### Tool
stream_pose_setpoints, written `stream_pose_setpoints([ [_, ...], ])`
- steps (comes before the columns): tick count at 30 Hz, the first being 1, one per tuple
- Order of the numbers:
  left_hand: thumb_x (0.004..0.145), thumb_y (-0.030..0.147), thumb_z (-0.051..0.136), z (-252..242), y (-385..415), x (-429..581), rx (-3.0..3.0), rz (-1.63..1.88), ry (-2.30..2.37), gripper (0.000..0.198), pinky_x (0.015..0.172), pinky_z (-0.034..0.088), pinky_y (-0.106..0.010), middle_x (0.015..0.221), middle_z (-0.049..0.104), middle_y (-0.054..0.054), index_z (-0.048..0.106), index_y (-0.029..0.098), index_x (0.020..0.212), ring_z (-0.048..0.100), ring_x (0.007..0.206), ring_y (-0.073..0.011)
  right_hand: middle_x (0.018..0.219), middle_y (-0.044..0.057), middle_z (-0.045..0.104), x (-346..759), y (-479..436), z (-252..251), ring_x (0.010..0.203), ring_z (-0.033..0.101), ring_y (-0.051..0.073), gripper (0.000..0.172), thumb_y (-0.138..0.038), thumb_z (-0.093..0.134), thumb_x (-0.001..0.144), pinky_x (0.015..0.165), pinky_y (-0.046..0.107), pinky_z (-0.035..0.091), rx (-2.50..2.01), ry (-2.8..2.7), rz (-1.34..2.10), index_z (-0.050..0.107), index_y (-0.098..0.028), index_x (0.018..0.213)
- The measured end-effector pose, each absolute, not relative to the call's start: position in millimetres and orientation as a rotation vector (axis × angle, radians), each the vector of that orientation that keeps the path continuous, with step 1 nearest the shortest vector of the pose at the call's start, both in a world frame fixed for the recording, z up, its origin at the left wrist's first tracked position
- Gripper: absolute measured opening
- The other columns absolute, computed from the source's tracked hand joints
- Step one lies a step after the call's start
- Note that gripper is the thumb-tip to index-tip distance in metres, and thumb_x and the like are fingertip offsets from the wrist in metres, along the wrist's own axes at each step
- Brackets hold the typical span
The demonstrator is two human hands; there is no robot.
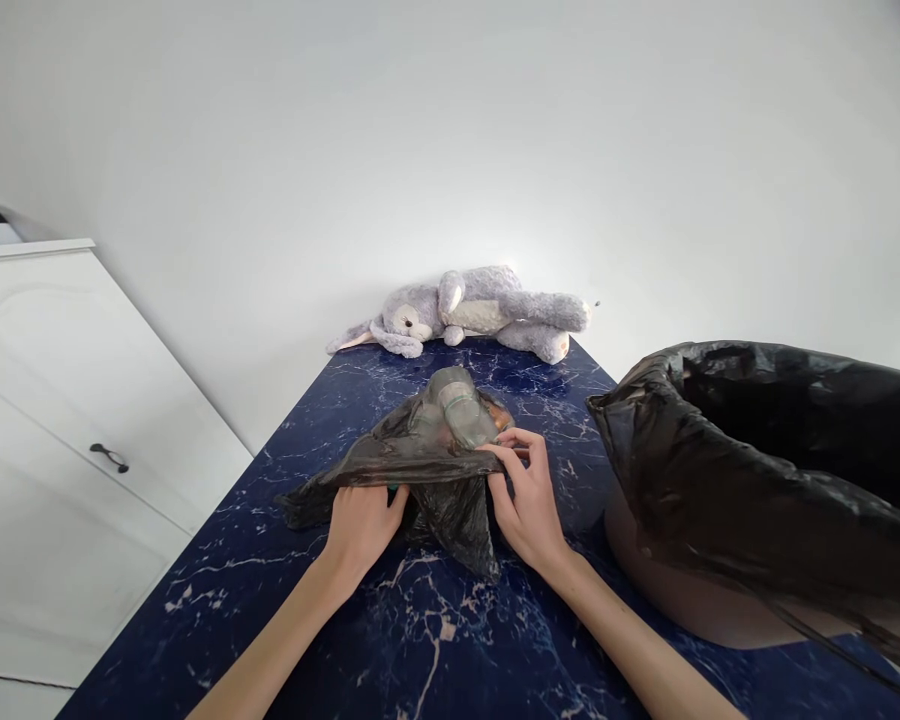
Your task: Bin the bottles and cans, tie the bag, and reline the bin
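A crumpled black garbage bag [390, 450] lies on the blue marbled tabletop. Through its thin film shows a clear container [461, 405], perhaps a jar or bottle, lying tilted, with something orange beside it. My right hand [521, 495] pinches the bag's edge at its right side, thumb and forefinger closed on the film. The fingers of my left hand [364, 525] reach under the near edge of the bag and are hidden; only the back of the hand and the thumb show. A bit of green peeks out near that thumb.
To the right stands a large bin [682, 575] lined with a black bag [727, 490] folded over its rim. A grey plush bunny [480, 310] lies on its side at the table's far end, against the wall. A white cabinet [67, 400] is at the left.
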State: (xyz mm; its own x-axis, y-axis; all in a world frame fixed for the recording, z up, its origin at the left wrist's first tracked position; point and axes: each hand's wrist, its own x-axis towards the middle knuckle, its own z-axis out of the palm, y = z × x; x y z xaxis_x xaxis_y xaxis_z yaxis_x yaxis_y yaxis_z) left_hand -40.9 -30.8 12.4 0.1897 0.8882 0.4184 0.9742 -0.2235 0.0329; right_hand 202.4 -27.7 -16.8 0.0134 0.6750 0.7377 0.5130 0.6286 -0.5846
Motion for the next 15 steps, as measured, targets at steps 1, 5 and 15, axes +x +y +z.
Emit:
stream_pose_setpoints([
  [1, 0.1, 0.031, 0.047, 14, -32, -42, -2.215, -0.524, -1.802, 0.03, 0.077, 0.061, -0.044, 0.086, 0.078, -0.014, 0.072, 0.019, 0.112, 0.079, 0.091, -0.0375, 0.128, 0.012, 0.049, 202, -28, -17, 0.122, 0.057, 0.027, 0.026, -0.024, 0.045, 0.109, 0.098, 0.047, 0.054, -0.998, -1.642, 0.171, 0.066, -0.026, 0.123],
  [5, 0.101, 0.036, 0.046, 22, -41, -49, -2.199, -0.557, -1.904, 0.029, 0.06, 0.056, -0.039, 0.069, 0.072, -0.009, 0.068, 0.018, 0.099, 0.074, 0.063, -0.032, 0.129, 0.012, 0.048, 203, -28, -18, 0.122, 0.056, 0.027, 0.025, -0.025, 0.045, 0.109, 0.101, 0.049, 0.053, -0.995, -1.641, 0.183, 0.066, -0.027, 0.123],
  [15, 0.106, 0.042, 0.055, 48, -81, -77, -1.985, -0.968, -1.598, 0.024, 0.058, 0.049, -0.028, 0.082, 0.07, -0.004, 0.062, 0.02, 0.103, 0.069, 0.067, -0.0194, 0.128, 0.012, 0.049, 203, -27, -19, 0.12, 0.057, 0.027, 0.025, -0.024, 0.046, 0.108, 0.101, 0.049, 0.053, -0.993, -1.628, 0.186, 0.067, -0.026, 0.122],
])
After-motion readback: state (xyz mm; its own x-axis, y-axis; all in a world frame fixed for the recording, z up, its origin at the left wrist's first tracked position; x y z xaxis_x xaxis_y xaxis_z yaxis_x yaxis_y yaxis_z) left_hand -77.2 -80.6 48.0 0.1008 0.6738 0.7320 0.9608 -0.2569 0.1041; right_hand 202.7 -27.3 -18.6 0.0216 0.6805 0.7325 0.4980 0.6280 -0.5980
